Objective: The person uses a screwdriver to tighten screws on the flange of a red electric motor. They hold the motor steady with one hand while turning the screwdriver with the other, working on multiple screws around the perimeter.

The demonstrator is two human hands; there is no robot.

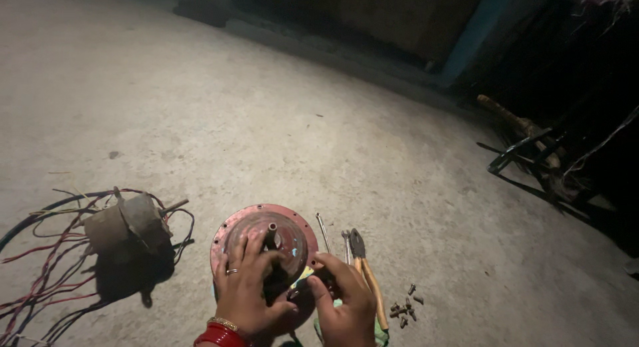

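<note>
A round red metal motor housing (234, 222) with a short centre shaft sits on the concrete floor in front of me. My left hand (245, 287), wearing a ring and red bangles, lies over its near left part with fingers spread on the metal. My right hand (343, 297) grips the housing's near right edge, thumb pressed inward. A bit of yellow and green shows between the hands.
A small dusty motor (126, 227) with a tangle of red and dark wires (40, 274) lies to the left. Pliers with orange handles (369, 277), a thin rod (323, 231) and several loose bolts (405, 308) lie to the right. Dark clutter stands at the far right.
</note>
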